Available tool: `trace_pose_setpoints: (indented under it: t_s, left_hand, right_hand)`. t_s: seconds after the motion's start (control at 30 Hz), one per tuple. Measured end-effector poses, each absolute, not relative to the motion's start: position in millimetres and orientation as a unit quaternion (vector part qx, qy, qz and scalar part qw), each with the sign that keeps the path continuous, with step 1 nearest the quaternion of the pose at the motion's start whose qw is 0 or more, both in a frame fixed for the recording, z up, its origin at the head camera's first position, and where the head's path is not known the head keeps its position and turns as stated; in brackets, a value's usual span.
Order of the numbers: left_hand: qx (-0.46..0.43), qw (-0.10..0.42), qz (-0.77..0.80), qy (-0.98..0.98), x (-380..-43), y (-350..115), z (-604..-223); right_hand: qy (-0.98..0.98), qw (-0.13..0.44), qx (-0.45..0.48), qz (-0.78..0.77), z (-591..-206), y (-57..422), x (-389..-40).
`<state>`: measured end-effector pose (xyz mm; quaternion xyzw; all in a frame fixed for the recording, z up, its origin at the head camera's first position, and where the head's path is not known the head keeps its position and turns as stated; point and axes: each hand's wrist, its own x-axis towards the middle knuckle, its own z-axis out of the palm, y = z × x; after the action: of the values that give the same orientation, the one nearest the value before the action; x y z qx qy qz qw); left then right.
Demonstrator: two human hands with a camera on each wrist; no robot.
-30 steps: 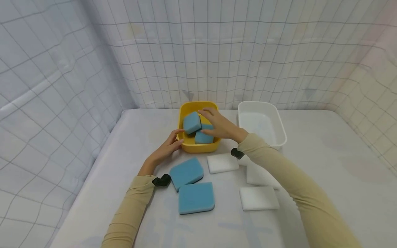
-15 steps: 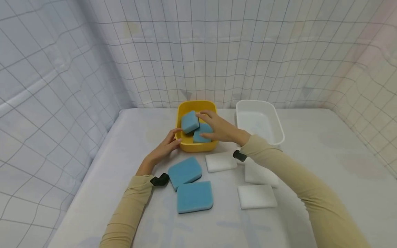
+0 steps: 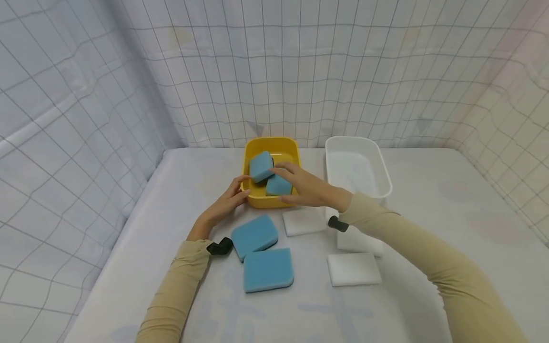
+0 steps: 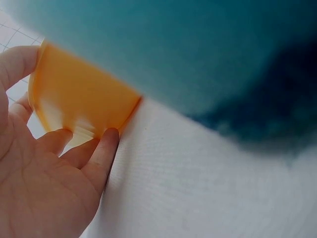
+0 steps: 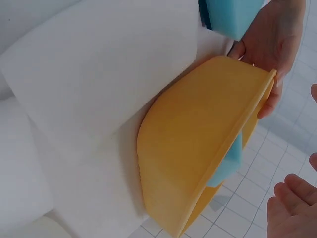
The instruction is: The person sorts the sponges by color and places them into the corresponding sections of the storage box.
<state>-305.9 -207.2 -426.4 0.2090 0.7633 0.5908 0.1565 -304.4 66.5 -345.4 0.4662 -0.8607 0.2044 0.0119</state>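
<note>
My left hand (image 3: 220, 207) grips the near left corner of a yellow plastic tub (image 3: 262, 203), fingers against its wall (image 4: 84, 94) and over its rim. Inside the tub, one blue sponge (image 3: 260, 166) leans tilted on the left, and another blue sponge (image 3: 276, 186) lies lower, beside it. Over the tub's right rim hovers my right hand (image 3: 310, 188), its fingers spread and holding nothing; in the right wrist view its fingertips (image 5: 292, 191) show apart from the tub. Two more blue sponges, an angled one (image 3: 254, 237) and a straighter one (image 3: 269, 270), lie in front on the table.
A white plastic tub (image 3: 356, 171) stands right of the yellow one. Several white sponges lie below both, including a left one (image 3: 303, 222), a middle one (image 3: 359, 240) and a nearest one (image 3: 354, 269). Grid-patterned cloth (image 3: 274, 71) hangs behind and at both sides.
My right hand has drawn back from the upper sponge, toward me over the tub's near right rim. My left hand stays at the tub's corner, and the two sponges stay inside.
</note>
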Motion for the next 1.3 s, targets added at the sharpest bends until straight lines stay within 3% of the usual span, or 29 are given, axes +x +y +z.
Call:
trace_pose_setpoints:
  t_s: [0.6, 1.3]
  left_hand:
    - [0.212, 0.152, 0.589, 0.765, -308, -207, -426]
    - [0.212, 0.158, 0.587, 0.766, -307, -207, -426]
  right_hand:
    - [-0.843, -0.010, 0.503, 0.190, -359, 75, -259]
    - [-0.839, -0.119, 0.498, 0.186, -369, 79, -224]
